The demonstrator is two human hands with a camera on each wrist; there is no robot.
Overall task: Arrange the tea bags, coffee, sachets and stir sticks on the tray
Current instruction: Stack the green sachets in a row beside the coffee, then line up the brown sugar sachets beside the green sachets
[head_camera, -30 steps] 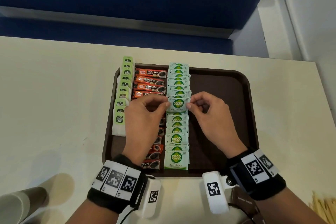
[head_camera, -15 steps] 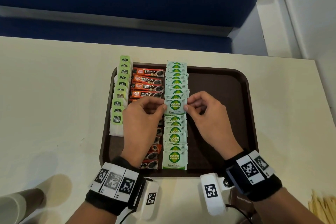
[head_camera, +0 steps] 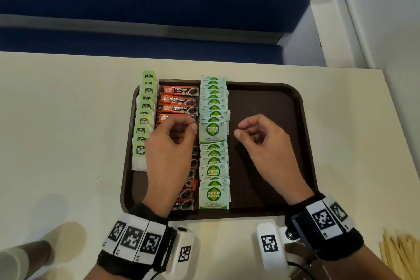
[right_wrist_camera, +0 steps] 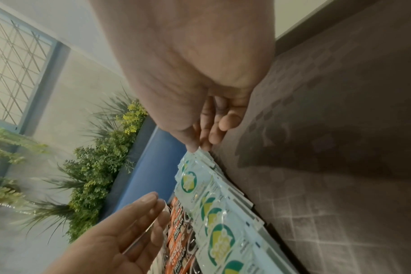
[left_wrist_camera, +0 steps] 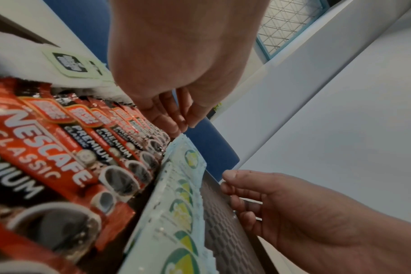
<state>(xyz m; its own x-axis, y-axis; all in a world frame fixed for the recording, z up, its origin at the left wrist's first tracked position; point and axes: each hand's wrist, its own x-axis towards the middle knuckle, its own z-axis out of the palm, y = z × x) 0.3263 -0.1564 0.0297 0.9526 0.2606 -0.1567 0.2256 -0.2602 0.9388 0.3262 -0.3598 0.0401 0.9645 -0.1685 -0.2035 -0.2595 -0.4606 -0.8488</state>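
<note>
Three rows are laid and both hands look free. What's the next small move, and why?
Probably send the right hand to the stir sticks lying on the table by the right wrist. Tea bags, coffee and sachets already sit in rows; the tray has bare floor to their right, and neither hand holds anything.

Both forearms extended forward from the lower edge of the head view, roughly parallel, each wrist wrapped in a black band carrying square black-and-white markers. The left hand [head_camera: 169,143] was held back-up, fingers loosely curled, thumb and forefinger tips close together and empty. The right hand [head_camera: 264,141] mirrored this pose: fingers curled inward, thumb tip [head_camera: 237,134] pointing toward the left hand, nothing pinched. A clear gap separated the two hands. In the left wrist view the left fingertips [left_wrist_camera: 176,120] pointed downward, lightly bunched
</note>
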